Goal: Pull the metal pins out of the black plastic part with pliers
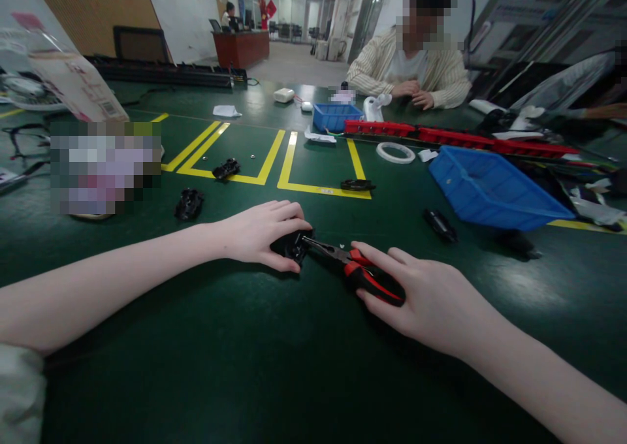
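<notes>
**Black plastic part (296,247) pinched in the left hand, pliers at its right side**

A broad, smooth green tabletop (235,359) with a dull sheen carries everything, marked with angular outlines of flat yellow tape (275,157). At its far edge sits another person (411,65) in a striped, ribbed-looking overshirt, hands together. A long, narrow red strip (460,141) runs from the middle of the far half toward the right edge. Below it lies a blue bin (499,192) of ribbed plastic; its contents cannot be made out. A second blue bin (337,117) stands near the far edge, and what it holds is too small to tell. Toward the far left corner is a clear bottle (78,81) with a pink cap and a printed label.

Midway across the surface's near half, the left hand (267,237) pinches the black part between thumb and fingers. The right hand (426,294) is wrapped around the red-and-black handles of pliers (360,279), whose slim steel tips meet the part; whether they grip it cannot be told. A smooth white ring (394,153) lies flat beside the red strip. Irregular, glossy black pieces (189,204) lie scattered to either side of the hands. Smallest are two tiny rings (253,157) among the yellow lines.
</notes>
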`<state>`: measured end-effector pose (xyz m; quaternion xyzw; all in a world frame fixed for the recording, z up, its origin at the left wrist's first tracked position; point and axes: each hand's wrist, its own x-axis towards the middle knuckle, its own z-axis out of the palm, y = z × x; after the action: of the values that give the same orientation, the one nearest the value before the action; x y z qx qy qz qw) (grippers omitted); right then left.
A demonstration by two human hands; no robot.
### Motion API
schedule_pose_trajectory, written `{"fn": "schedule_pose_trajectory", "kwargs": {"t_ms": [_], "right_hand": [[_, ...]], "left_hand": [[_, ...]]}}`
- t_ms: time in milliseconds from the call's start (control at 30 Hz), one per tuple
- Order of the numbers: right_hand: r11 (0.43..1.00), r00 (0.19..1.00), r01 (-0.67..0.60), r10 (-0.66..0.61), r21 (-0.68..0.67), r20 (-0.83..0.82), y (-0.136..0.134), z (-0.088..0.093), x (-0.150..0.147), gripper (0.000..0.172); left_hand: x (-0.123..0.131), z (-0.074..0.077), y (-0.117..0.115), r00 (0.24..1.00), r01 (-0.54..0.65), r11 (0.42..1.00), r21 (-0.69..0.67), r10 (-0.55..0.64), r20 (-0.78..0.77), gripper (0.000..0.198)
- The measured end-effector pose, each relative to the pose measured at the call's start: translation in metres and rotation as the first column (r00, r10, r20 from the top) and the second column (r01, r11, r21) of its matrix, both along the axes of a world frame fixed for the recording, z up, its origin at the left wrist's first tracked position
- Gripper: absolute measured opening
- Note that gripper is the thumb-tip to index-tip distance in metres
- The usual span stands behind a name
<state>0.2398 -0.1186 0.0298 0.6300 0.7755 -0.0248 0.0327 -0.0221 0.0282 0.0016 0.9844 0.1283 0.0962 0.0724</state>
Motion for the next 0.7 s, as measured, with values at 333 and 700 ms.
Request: {"fn": "schedule_pose_trajectory", "kwargs": {"t_ms": [333, 700], "right_hand": [[0.996, 0.996, 0.072, -0.068, -0.051, 0.061, -0.0066, 0.0099, -0.0009, 0.069], [1.000, 0.999, 0.019, -0.019, -0.001, 0.036, -0.0069, 0.0065, 0.0005, 0.067]], "left_hand": [[-0.0005, -0.0007, 0.0009, 1.000, -0.002, 1.000, -0.017, 0.002, 0.002, 0.071], [0.0000, -0.0007, 0.0009, 1.000, -0.005, 1.000, -0.018, 0.005, -0.004, 0.071]]}}
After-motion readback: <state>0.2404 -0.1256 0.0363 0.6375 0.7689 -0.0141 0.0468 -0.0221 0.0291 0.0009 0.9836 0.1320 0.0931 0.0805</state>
